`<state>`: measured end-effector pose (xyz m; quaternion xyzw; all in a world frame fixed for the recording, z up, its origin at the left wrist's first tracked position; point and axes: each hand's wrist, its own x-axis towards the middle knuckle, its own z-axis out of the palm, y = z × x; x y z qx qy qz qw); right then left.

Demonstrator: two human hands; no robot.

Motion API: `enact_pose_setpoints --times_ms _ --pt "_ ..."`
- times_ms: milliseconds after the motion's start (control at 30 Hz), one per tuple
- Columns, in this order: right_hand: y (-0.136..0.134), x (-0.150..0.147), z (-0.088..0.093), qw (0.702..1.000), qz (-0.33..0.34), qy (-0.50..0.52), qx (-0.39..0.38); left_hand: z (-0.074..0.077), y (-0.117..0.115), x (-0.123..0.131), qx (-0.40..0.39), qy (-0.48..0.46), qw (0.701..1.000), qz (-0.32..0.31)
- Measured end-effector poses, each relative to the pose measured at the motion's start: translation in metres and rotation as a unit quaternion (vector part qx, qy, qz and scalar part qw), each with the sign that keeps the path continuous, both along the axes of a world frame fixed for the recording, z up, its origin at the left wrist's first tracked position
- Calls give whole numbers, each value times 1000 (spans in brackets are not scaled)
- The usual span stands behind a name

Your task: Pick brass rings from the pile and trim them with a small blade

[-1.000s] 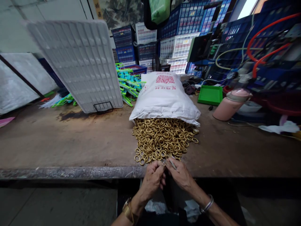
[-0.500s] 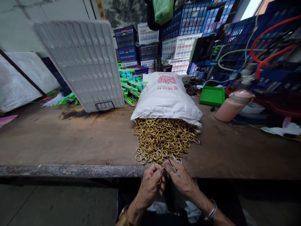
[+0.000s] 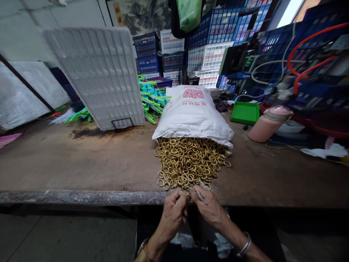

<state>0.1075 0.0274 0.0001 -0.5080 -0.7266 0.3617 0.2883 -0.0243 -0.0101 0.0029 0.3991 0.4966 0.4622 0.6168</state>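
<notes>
A heap of gold-coloured rings (image 3: pixel 188 160) spills from the mouth of a white woven sack (image 3: pixel 195 116) onto the workbench. At the bench's front edge, my left hand (image 3: pixel 174 209) is closed, thumb against the curled fingers, with a gold ring partly showing at the fingertips. My right hand (image 3: pixel 209 209) is closed around a slim, pale metal tool (image 3: pixel 199 194), whose exact kind I cannot make out. The tool lies along the index finger. Both sets of fingertips nearly meet just in front of the heap, and they hide most of what is between them.
A white ribbed plastic panel (image 3: pixel 100 80) leans upright at the left of the workbench (image 3: pixel 68 160). Green and turquoise plastic pieces (image 3: pixel 152 98) lie behind it. To the right are a green tray (image 3: pixel 245 112) and a pink bottle (image 3: pixel 268 125). Stacked crates (image 3: pixel 209 54) stand behind.
Both hands have shifted slightly, staying close together at the bench edge. The ring seen lower in my left hand before is now hidden. The heap and sack look the same.
</notes>
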Motion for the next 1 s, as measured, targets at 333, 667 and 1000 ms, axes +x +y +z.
enact_pose_setpoints --times_ms 333,667,1000 --pt "-3 -3 9 998 20 44 -42 0 2 1 -76 -139 987 -1" --pt "6 -2 -12 976 -42 154 -149 2 2 4 8 -9 1000 4" --pt "8 -4 -9 951 -67 194 -233 -7 3 3 81 67 995 -3"
